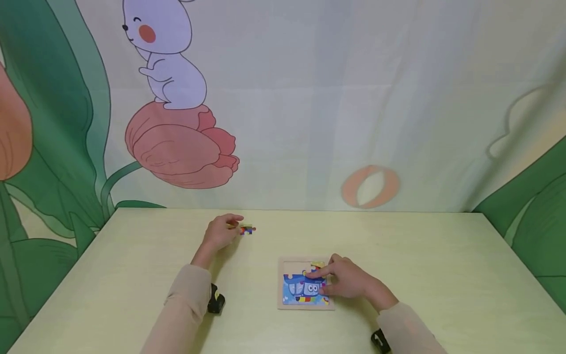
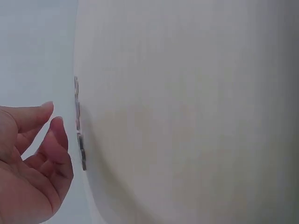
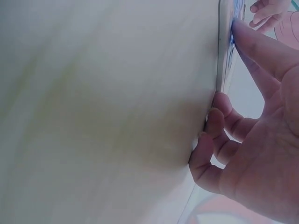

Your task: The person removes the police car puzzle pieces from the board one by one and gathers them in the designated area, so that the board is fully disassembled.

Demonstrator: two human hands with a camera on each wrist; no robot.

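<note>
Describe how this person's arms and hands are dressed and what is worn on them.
The left sleeve and right sleeve are long, plain beige and a little creased, ending short of the hands. The left hand and right hand are bare, without gloves. A small black device shows at each sleeve's end; no cables are visible.

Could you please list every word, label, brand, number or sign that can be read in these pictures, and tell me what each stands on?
No word, label, brand, number or sign can be read in any view.
Puzzle: any marks on its print are too small to read.
Black device by the right sleeve: a pale mark, too small and blurred to read.
Wall cloth: drawings only, no lettering visible.
</note>
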